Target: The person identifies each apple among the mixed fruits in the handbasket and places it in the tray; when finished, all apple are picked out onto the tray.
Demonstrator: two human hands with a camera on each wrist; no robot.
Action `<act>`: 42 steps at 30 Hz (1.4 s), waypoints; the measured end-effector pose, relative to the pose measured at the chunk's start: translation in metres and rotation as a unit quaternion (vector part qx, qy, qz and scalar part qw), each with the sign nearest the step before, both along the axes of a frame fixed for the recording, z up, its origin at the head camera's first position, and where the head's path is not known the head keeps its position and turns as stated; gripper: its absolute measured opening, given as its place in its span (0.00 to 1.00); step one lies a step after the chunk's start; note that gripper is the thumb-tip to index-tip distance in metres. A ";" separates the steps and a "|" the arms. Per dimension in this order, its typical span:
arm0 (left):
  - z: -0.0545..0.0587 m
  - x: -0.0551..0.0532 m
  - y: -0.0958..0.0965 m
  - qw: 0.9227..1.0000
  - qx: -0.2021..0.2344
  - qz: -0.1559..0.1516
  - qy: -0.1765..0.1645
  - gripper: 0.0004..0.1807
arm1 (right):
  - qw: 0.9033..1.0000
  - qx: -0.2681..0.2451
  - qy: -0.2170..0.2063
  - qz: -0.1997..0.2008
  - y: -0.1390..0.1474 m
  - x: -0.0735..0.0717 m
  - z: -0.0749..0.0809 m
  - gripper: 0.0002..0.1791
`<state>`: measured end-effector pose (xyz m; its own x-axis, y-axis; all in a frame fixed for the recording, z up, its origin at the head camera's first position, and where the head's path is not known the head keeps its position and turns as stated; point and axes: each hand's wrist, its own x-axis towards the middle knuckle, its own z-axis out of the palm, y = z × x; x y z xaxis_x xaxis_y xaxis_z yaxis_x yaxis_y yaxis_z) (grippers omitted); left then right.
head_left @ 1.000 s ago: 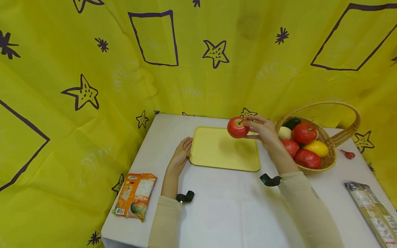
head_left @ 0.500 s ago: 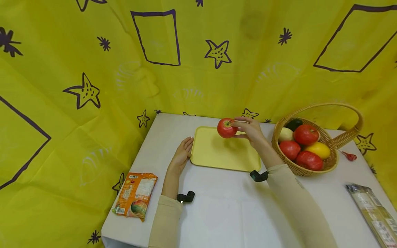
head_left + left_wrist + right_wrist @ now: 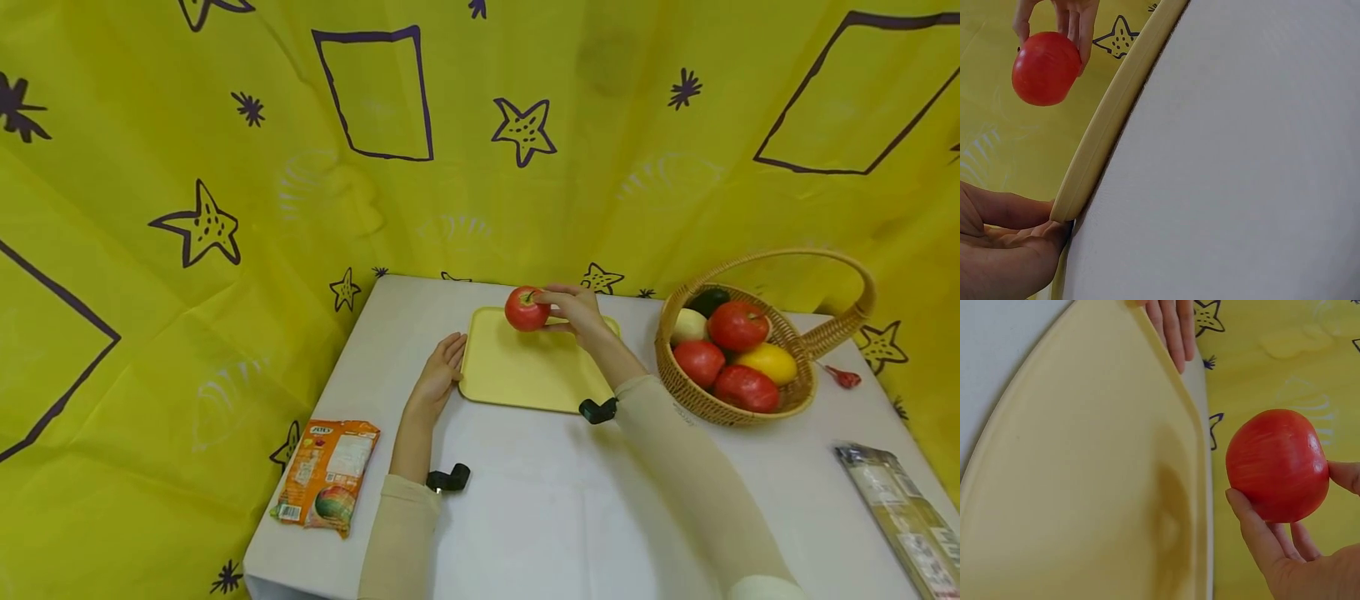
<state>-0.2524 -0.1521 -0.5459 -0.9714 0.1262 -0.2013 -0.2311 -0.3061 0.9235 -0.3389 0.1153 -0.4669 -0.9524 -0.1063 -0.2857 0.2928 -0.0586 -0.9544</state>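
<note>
A red apple (image 3: 525, 310) with a stem is held above the back part of a yellow tray (image 3: 528, 375). My right hand (image 3: 583, 315) grips it from the right, and the right wrist view shows the thumb and fingers on either side of the apple (image 3: 1277, 465). The tray's shadowed surface (image 3: 1072, 444) lies apart from the fruit. At the tray's left edge is my left hand (image 3: 437, 379). In the left wrist view that hand (image 3: 1007, 250) pinches the tray's rim between thumb and fingers.
To the right stands a handled wicker basket (image 3: 693, 400) of several fruits, including a yellow one (image 3: 768, 362). An orange snack packet (image 3: 327, 475) lies front left. A flat clear package (image 3: 896, 508) lies at the right edge. A yellow patterned cloth (image 3: 465, 192) hangs behind.
My right hand has carried the apple leftward, away from the basket and further over the tray. The left hand has stayed at the tray's left edge.
</note>
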 end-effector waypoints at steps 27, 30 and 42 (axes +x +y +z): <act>-0.002 -0.001 0.000 1.000 0.003 -0.001 0.012 0.53 | 1.000 0.005 -0.031 -0.004 -0.054 -0.020 -0.029 0.30; -0.002 0.000 0.001 1.000 0.002 0.000 0.010 0.53 | 0.999 0.010 -0.030 -0.001 -0.056 -0.019 -0.031 0.30; -0.003 -0.001 0.001 1.000 0.012 0.005 0.015 0.52 | 0.998 0.050 -0.023 0.003 -0.056 -0.015 -0.028 0.35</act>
<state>-0.2537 -0.1510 -0.5488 -0.9779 0.1215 -0.1699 -0.2013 -0.3300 0.9223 -0.3544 0.0594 -0.4945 -0.9377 -0.0799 -0.3383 0.3363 0.0377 -0.9410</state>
